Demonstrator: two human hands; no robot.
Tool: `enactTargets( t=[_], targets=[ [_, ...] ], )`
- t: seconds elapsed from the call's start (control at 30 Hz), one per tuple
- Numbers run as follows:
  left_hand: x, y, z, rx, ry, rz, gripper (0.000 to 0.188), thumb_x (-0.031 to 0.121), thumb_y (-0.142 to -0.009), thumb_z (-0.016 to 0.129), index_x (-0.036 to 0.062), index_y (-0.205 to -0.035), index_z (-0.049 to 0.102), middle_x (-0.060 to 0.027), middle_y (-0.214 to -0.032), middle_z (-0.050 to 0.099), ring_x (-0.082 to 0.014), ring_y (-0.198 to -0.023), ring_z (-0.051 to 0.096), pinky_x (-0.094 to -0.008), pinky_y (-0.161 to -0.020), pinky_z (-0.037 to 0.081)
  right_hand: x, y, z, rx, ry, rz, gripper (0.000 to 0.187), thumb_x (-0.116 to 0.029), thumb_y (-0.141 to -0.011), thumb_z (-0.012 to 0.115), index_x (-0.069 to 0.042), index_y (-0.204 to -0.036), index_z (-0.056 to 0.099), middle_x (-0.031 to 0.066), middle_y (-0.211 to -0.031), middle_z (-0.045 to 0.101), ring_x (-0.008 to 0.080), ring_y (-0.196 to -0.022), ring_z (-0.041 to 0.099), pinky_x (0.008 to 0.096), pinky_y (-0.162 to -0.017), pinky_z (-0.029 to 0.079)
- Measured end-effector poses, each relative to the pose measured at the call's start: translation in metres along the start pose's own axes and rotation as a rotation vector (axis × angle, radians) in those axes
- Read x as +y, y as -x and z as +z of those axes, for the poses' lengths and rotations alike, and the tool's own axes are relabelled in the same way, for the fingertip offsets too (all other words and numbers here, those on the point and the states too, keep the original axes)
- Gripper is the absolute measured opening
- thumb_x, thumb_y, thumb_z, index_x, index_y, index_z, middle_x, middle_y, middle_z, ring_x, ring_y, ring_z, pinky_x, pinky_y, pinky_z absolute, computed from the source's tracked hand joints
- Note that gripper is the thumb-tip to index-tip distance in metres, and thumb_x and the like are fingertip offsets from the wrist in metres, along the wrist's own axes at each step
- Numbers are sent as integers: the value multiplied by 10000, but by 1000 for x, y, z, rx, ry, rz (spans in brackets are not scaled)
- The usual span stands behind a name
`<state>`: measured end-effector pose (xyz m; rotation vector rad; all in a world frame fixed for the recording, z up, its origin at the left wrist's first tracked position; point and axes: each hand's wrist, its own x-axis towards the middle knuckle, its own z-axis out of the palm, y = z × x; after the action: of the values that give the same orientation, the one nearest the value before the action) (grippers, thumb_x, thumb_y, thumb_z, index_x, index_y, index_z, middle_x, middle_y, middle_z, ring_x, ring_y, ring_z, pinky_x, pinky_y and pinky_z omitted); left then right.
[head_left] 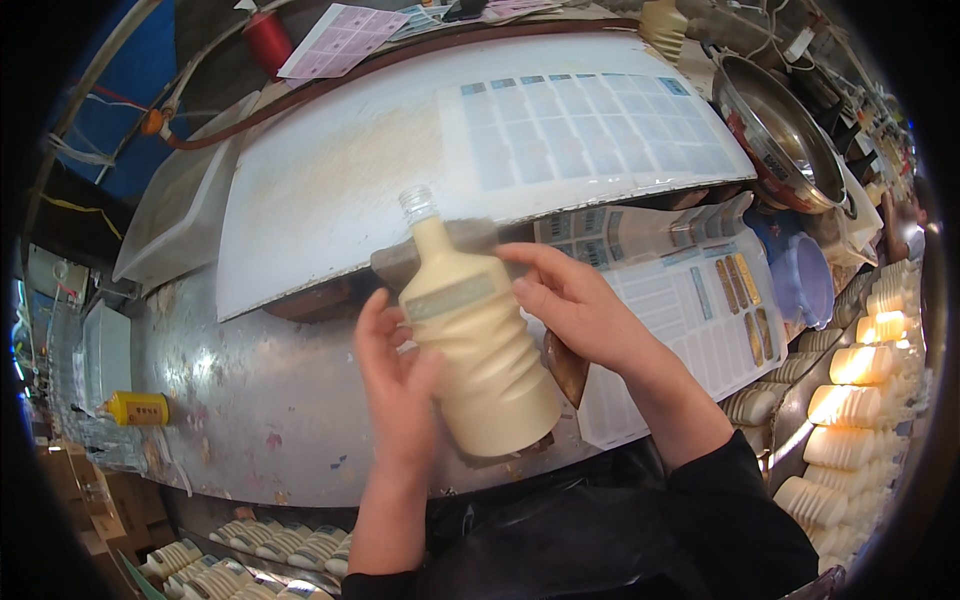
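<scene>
A cream bottle (490, 365) with a ribbed body and a clear threaded neck lies tilted before me, its neck pointing away. Across its shoulder runs a greenish, see-through label (455, 297). At the bottle's left side is my left hand (395, 375), fingers apart and curved, slightly blurred. My right hand (580, 305) is open at the right shoulder, index finger and thumb spread beside the label's end. Under the bottle, partly hidden, show a grey pad (398, 262) and a brown piece (568, 370).
A white board (330, 190) bears a sheet of labels (590, 130); another label sheet (660, 330) lies at right. Around the metal bench (260, 400) are a yellow bottle (138, 408), a metal pan (785, 130), a purple tub (803, 280) and rows of cream bottles (840, 440).
</scene>
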<state>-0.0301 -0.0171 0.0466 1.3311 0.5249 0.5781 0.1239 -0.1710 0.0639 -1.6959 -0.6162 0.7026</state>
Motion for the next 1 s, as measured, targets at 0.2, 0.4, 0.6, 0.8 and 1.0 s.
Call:
enactTargets(
  t=[0.2, 0.4, 0.6, 0.8, 1.0],
  targets=[
    [-8, -21, -2, 83, 170, -101, 287, 212, -1081, 531, 30, -1299, 570, -49, -1173, 628, -141, -1060, 595, -306, -968, 483, 0, -17, 10, -20, -138, -25, 344, -213, -1035, 605, 10, -1296, 587, 42, -1054, 684, 83, -972, 618, 260, -853, 509],
    [-11, -23, 6, 135, 283, -110, 200, 102, -1046, 596, 35, -1234, 595, -51, -1130, 646, -136, -1033, 623, -289, -937, 528, -11, -17, 15, 16, -79, 96, 342, -241, -986, 674, -19, -1239, 611, 24, -891, 669, 66, -813, 599, 240, -726, 491],
    [-15, -23, 5, 118, 322, -99, 210, 90, -1031, 620, 34, -1232, 593, -54, -1137, 642, -140, -1036, 623, -293, -944, 530, -5, -17, 16, 25, -136, 81, 315, -191, -996, 667, -11, -1245, 596, -12, -856, 645, 28, -766, 563, 206, -681, 463],
    [-13, -24, 4, 120, 334, -123, 216, 112, -1051, 583, 37, -1253, 589, -61, -1142, 643, -145, -1039, 622, -301, -941, 529, -3, -19, 16, 6, -127, 54, 328, -250, -1019, 632, -24, -1255, 601, -19, -898, 638, 28, -764, 543, 186, -674, 447],
    [-13, -25, -2, 89, 393, -223, 287, 185, -1101, 450, 26, -1301, 581, -74, -1195, 643, -160, -1100, 594, -327, -988, 485, -14, -15, 4, -85, -222, 78, 371, -321, -1042, 574, -32, -1272, 616, -5, -1020, 631, 60, -877, 526, 221, -770, 437]
  ],
)
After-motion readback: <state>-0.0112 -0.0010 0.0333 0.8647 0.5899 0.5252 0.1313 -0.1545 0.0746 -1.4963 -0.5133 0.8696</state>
